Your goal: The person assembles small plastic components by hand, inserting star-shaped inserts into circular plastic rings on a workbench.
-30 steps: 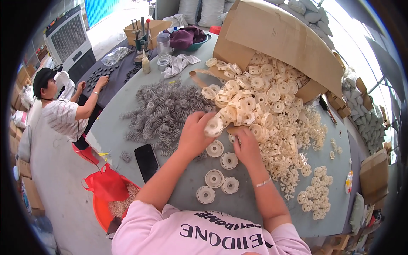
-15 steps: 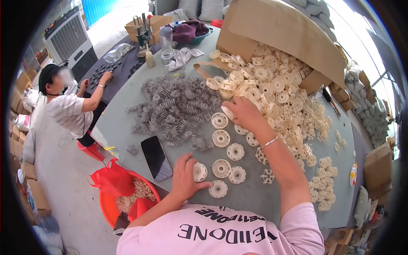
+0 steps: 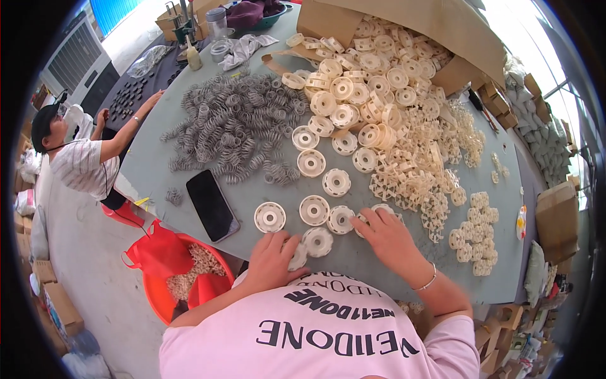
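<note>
One wheel (image 3: 298, 258) partly under left grip (image 3: 270, 260) | second wheel (image 3: 384, 208) partly under right grip (image 3: 392, 241) | holds unclear

Narrow gap on tabletop (image 3: 245, 199) between phone (image 3: 213, 205) and leftmost wheel (image 3: 269, 209); spring heap (image 3: 240, 126) blocks beyond.

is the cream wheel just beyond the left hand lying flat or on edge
Flat: the cream wheel turns its whole round face up, centre showing.

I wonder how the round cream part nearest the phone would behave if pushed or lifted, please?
The round cream part lies flat, so a push would probably slide it, not roll it. Stood on edge, its circular rim might let it roll. Its openings suggest it may be fairly light for its size.
</note>
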The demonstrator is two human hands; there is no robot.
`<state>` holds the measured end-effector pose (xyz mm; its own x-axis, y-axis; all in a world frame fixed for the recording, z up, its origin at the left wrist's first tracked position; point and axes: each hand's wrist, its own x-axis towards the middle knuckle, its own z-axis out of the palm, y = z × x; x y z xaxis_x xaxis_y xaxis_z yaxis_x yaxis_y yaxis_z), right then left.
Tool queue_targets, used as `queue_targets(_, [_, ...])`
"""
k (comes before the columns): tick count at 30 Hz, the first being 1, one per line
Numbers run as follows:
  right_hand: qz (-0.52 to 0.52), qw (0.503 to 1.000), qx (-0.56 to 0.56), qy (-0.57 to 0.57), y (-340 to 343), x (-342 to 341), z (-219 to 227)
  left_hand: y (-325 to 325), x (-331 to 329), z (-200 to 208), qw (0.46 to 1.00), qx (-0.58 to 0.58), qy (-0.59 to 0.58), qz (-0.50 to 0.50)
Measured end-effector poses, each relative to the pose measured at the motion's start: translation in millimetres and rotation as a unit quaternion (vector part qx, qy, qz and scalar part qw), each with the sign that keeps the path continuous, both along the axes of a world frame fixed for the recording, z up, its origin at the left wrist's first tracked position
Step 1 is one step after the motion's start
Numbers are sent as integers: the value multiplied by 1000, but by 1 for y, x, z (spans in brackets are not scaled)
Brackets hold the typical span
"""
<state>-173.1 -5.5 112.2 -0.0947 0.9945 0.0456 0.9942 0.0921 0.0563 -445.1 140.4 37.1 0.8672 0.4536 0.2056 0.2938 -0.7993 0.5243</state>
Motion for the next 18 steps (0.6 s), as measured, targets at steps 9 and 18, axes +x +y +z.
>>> queue_targets(9, [-23, 986, -6, 166, -38, -46, -36, -3, 19, 2, 996, 49, -51, 60])
queue_targets(18, [-116, 954, 198, 193, 20, 17, -48, 29, 69, 7, 995, 64, -82, 7])
